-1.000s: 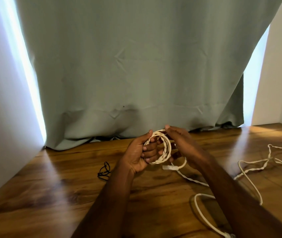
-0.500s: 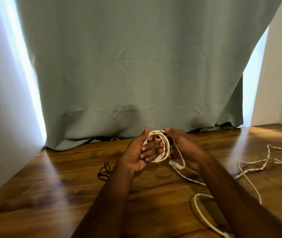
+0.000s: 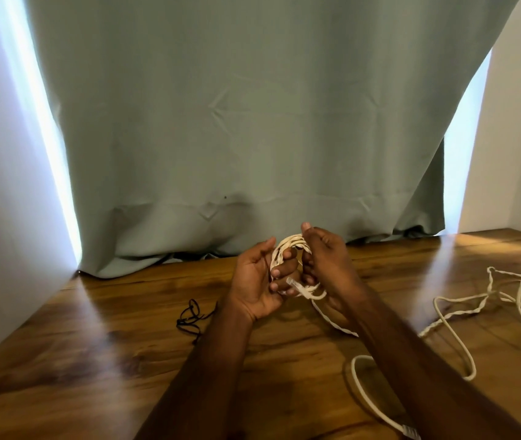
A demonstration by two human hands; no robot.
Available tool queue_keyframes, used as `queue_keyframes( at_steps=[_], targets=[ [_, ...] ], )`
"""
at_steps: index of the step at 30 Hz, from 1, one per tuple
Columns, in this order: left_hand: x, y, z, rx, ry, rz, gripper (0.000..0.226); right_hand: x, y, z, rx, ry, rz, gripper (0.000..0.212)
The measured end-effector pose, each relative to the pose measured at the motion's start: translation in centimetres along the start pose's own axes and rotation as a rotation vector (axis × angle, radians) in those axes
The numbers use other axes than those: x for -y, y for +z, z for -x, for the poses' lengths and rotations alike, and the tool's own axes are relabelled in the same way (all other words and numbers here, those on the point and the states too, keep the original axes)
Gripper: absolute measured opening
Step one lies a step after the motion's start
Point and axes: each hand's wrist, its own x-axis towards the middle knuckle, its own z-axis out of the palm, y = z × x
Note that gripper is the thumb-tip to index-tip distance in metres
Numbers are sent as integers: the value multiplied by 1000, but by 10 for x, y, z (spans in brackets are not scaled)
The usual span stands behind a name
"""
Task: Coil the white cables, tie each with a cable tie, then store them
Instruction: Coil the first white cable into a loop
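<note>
A small coil of white twisted cable (image 3: 288, 246) sits upright between my two hands above the wooden table (image 3: 125, 344). My left hand (image 3: 254, 279) holds the coil with its fingers curled through the loop. My right hand (image 3: 327, 265) grips the coil's right side, and the cable's clear plug end (image 3: 294, 283) sticks out below my fingers. The uncoiled rest of this cable (image 3: 337, 325) trails from my right hand down onto the table. A second loose white cable (image 3: 462, 309) lies spread at the right.
A bundle of black cable ties (image 3: 191, 317) lies on the table left of my left forearm. A grey-green curtain (image 3: 253, 122) hangs behind the table, touching its back edge. White walls stand close at left and right.
My right hand has shifted up along the coil's right side. The plug end has swung from hanging below my right hand to sticking out under the coil, and the head has moved closer.
</note>
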Motion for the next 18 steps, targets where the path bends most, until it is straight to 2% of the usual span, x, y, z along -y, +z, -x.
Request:
queue_keyframes(
  at_steps=[2, 5, 9, 12, 14, 16, 18],
  targets=[
    [0, 6, -1, 13, 4, 12, 34, 5, -4, 1, 6, 44, -34, 39],
    [-1, 7, 0, -52, 16, 24, 31, 4, -12, 2, 68, 99, -72, 40],
    [-5, 2, 0, -87, 63, 58, 28, -6, -23, -3, 79, -42, 291, 31],
    [-12, 0, -1, -121, 173, 102, 29, -9, -28, -7, 195, 25, 449, 16],
    [-18, -1, -1, -158, 247, 133, 27, -9, -26, -5, 256, 57, 532, 26],
    [-23, -1, 0, -207, 291, 155, 27, -8, -21, -1, 272, -20, 605, 41],
    [-25, -2, -1, -258, 321, 177, 32, -8, -17, 1, 313, -175, 699, 29]
  ],
)
